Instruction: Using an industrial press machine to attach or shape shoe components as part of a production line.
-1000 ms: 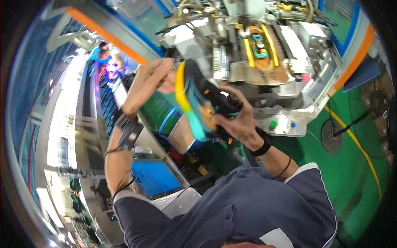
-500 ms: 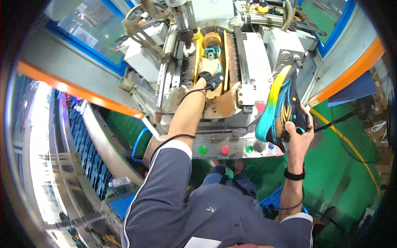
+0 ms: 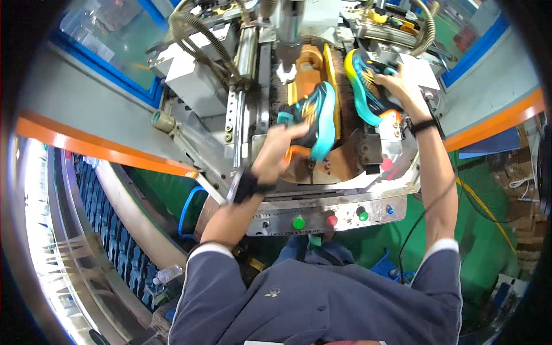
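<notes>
My left hand (image 3: 277,150) is closed around a sneaker (image 3: 325,121) with a teal sole, black upper and orange heel. This shoe is tilted on its side above the front of the machine's long brown cavity (image 3: 310,63), which has yellow side walls. My right hand (image 3: 405,86) grips a second sneaker (image 3: 357,83), its sole fading from yellow to teal. That one is held over the right side of the machine, toe pointing away from me. Motion slightly blurs the left hand and its shoe.
A vertical cylinder (image 3: 290,26) hangs behind the cavity. Along the front runs a metal panel (image 3: 276,215) with green, red and blue buttons. Orange-edged guards (image 3: 103,146) flank both sides. A conveyor with blue slats (image 3: 109,213) lies at the left, ribbed hoses (image 3: 195,34) at the back.
My left hand has come back out of the cavity with a sneaker. My right hand has carried its sneaker forward and up, over the machine's right side.
</notes>
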